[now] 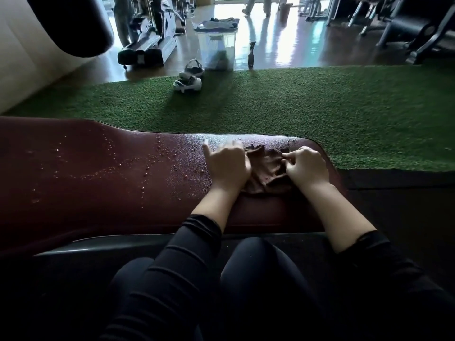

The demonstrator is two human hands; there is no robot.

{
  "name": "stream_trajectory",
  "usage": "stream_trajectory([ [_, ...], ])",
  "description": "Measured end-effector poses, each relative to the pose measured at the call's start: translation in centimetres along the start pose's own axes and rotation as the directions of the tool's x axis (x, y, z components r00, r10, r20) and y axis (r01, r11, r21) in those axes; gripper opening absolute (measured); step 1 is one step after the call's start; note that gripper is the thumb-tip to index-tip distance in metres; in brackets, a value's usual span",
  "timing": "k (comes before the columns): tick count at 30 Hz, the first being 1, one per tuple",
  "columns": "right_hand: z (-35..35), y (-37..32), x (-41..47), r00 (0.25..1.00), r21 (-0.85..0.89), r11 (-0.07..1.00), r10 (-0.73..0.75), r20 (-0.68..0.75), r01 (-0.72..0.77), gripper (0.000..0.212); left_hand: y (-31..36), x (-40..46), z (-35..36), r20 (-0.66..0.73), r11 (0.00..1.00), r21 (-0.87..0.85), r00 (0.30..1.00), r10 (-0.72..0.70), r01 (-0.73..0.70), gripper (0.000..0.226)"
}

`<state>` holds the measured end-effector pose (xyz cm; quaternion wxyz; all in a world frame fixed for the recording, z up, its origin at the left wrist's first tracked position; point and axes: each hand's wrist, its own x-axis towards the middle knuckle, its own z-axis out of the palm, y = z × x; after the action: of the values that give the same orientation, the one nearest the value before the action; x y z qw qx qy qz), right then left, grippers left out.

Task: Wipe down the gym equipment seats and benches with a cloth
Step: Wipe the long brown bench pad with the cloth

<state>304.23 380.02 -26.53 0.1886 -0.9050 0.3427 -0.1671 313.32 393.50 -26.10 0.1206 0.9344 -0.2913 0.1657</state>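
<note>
both hands [227, 166] [306, 168] w/ fingers curled, pinching brown cloth [267, 173] on wet bench [98, 173]

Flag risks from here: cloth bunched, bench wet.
1. The cloth is crumpled between the left hand and right hand; a small wad may only smear the droplets on the bench.
2. Most droplets lie left of the cloth and could get missed.
</note>
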Motion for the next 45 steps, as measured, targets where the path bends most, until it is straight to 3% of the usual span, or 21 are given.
stream_trajectory([
  [3,0.4,0.3,0.1,1.0,-0.022,1.0,0.013,0.011,-0.012,0.029,-0.9,0.2,0.1,0.032,0.996,0.045,0.996,-0.084,0.083,0.025],
  [7,0.5,0.3,0.4,0.998,-0.081,0.997,-0.012,0.055,0.016,0.034,-0.1,0.1,-0.2,0.029,0.998,0.012,0.998,-0.061,0.06,0.031],
  [9,0.4,0.6,0.3,0.996,-0.09,0.995,-0.024,0.083,0.032,0.036,0.1,0.0,0.0,0.053,0.992,-0.101,0.995,0.087,-0.081,0.037],
  [11,0.3,0.8,0.0,0.995,-0.072,0.996,-0.037,0.088,0.044,0.035,-0.1,-0.1,0.1,0.117,0.938,-0.231,0.95,0.289,-0.257,0.036],
  [12,0.3,0.9,0.0,0.996,-0.067,0.997,-0.042,0.083,0.047,0.035,-0.4,0.0,0.1,0.145,0.925,-0.254,0.934,0.326,-0.283,0.034],
  [16,0.2,0.9,-0.2,0.999,-0.024,0.999,-0.031,0.039,0.032,0.031,-0.6,0.5,-0.6,0.227,0.972,-0.158,0.951,0.209,-0.176,0.034],
  [20,-0.7,1.2,-0.9,0.997,0.106,0.993,0.052,-0.064,-0.045,0.032,1.5,1.4,-1.3,0.252,0.969,-0.099,0.936,0.244,-0.226,0.04],
  [23,-1.4,1.6,-1.5,0.982,0.042,0.982,0.182,0.041,-0.184,0.039,3.0,2.5,-0.7,0.345,0.955,-0.18,0.894,0.285,-0.235,0.047],
  [26,-1.9,1.5,-2.2,0.968,0.018,0.975,0.215,0.129,-0.219,0.05,4.2,3.3,0.0,0.446,0.95,-0.118,0.839,0.31,-0.288,0.05],
  [29,-2.2,1.4,-2.5,0.957,0.136,0.956,0.234,0.172,-0.259,0.046,4.8,3.9,0.5,0.447,0.938,-0.133,0.825,0.346,-0.321,0.051],
  [35,-2.0,2.6,-0.8,0.95,0.341,0.902,0.184,0.253,-0.265,0.014,5.4,4.1,0.5,0.374,0.917,-0.195,0.838,0.397,-0.348,0.047],
  [41,-3.2,2.7,0.4,0.982,0.582,0.808,-0.027,0.189,-0.09,0.021,4.6,5.1,-0.3,0.387,0.883,-0.137,0.797,0.464,-0.448,0.049],
  [45,-4.4,2.4,1.6,0.987,0.639,0.766,-0.039,0.156,-0.071,0.015,3.5,5.8,-1.2,0.301,0.913,-0.164,0.862,0.408,-0.375,0.04],
])
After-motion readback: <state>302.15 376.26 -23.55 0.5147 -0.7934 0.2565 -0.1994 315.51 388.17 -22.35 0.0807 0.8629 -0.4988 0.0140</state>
